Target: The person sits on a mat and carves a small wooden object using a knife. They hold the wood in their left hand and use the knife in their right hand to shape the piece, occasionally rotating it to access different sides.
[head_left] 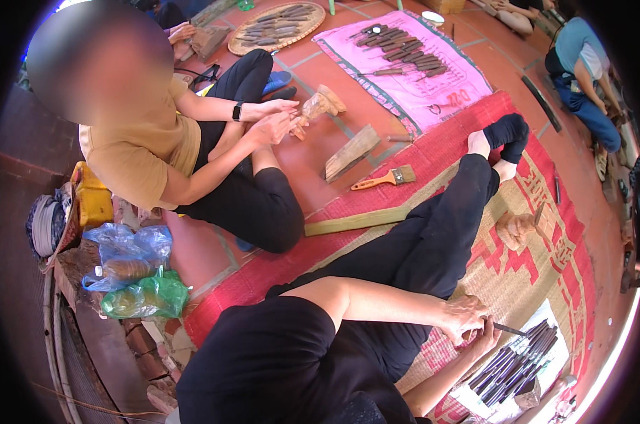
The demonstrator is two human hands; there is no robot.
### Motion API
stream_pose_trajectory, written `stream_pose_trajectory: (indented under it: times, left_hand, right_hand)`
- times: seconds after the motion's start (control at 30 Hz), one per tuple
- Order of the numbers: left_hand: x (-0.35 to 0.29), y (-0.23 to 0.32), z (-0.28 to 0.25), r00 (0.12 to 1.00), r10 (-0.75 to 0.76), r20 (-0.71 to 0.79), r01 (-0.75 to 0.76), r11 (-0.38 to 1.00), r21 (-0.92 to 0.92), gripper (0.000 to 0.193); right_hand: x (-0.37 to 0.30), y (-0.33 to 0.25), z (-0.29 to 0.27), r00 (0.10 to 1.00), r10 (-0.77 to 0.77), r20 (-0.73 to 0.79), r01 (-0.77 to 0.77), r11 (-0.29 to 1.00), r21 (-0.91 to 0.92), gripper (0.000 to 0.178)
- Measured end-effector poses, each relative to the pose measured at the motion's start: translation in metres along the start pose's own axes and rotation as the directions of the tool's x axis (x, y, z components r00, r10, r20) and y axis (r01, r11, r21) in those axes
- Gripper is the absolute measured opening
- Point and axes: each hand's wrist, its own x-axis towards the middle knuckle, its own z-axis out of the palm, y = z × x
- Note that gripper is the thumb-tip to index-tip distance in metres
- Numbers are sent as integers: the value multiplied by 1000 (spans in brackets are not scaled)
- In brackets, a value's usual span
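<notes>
My left hand (464,318) and my right hand (485,340) are close together over the mat, fingers curled around a slim dark carving chisel (509,329). Its narrow end points right, and the rest is hidden in my fingers. Just beyond lie several dark chisels (514,367), bunched on a pale sheet (559,348). A carved wooden figure (516,230) rests on the mat, farther from me. Across from me, another person's hands (274,121) are at a second carved wooden piece (321,106).
My outstretched legs cross the red and straw mat (539,283). Nearby lie a flat brush (385,177), a wooden wedge (352,152) and a wood strip (355,221). Tools cover a pink cloth (433,99) and a round woven tray (239,48). Plastic bags (147,293) sit at left.
</notes>
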Motion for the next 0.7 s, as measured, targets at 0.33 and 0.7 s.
stream_pose_trajectory:
  times: [0.33,0.7]
  left_hand:
    - [-1,-3,7,999,2,-37,0,999,44,40]
    - [-3,-1,4,999,-16,-34,17,999,48,42]
  right_hand:
    - [1,-21,-5,996,69,60,-53,970,-239,12]
    - [4,-27,-7,998,47,-41,-57,957,-285,6]
